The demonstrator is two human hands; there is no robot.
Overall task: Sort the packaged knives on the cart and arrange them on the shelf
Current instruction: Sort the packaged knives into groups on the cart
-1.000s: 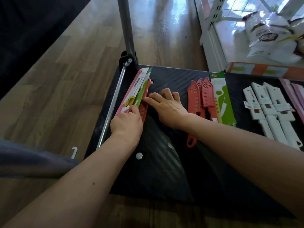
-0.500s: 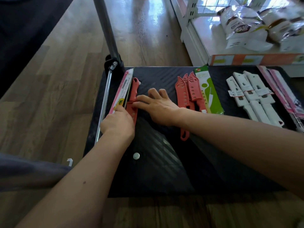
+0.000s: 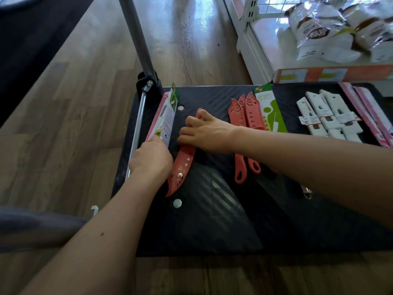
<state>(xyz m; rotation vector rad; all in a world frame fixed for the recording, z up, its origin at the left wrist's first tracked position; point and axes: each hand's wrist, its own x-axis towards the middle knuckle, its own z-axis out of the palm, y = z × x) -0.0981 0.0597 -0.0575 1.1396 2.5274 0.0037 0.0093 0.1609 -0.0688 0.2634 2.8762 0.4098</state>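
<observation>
Pinching pink pack point(image 3: 164, 122) upright w/ L hand point(image 3: 151, 160) at left edge of cart point(image 3: 212, 222), resting R hand point(image 3: 209, 135) on red knife point(image 3: 182, 165), fingers bent, poss. gripping, can't tell.
</observation>
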